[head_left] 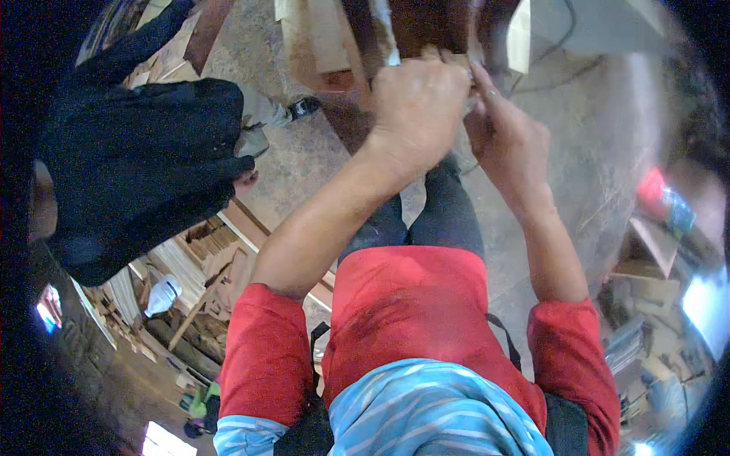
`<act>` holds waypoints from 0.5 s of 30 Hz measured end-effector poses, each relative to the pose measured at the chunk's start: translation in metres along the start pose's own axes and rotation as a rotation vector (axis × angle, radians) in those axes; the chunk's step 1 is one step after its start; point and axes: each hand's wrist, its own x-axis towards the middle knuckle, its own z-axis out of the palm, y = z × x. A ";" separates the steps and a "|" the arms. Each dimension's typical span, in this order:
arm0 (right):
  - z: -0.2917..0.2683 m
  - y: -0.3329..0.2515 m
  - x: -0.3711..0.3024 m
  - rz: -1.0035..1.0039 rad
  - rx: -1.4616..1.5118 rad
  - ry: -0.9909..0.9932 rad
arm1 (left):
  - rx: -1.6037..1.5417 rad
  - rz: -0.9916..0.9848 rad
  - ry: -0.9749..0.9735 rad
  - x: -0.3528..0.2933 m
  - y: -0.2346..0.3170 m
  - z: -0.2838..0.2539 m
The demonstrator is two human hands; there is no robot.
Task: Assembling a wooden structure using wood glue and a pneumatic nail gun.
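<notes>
Both my hands meet at the near edge of a dark brown wooden piece (pixel 430 29) at the top of the view. My left hand (pixel 418 110) is closed in a fist, knuckles up, against that edge. Close beside it, my right hand (pixel 508 140) has its fingers drawn together and stretched towards the left hand's fingertips. A small pale bit shows between the two hands, too blurred and covered to name. A whitish streak (pixel 384 30) runs along the brown wood just beyond my left hand.
A person in a dark jacket (pixel 144 167) stands close on my left. Stacked wood strips (pixel 182 266) and a white jug (pixel 163 295) lie behind that person. Pale boards (pixel 315 38) stand beyond my left hand. Boards and clutter (pixel 646 281) fill the lower right.
</notes>
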 end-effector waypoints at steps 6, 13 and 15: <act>0.004 0.039 -0.001 -0.073 -0.134 -0.166 | -0.030 -0.106 -0.080 0.010 0.025 0.010; 0.001 0.050 0.000 -0.070 -0.123 -0.155 | -0.023 -0.072 -0.047 0.015 0.037 0.012; -0.002 0.051 0.000 -0.060 -0.145 -0.179 | -0.031 -0.081 -0.044 0.016 0.038 0.014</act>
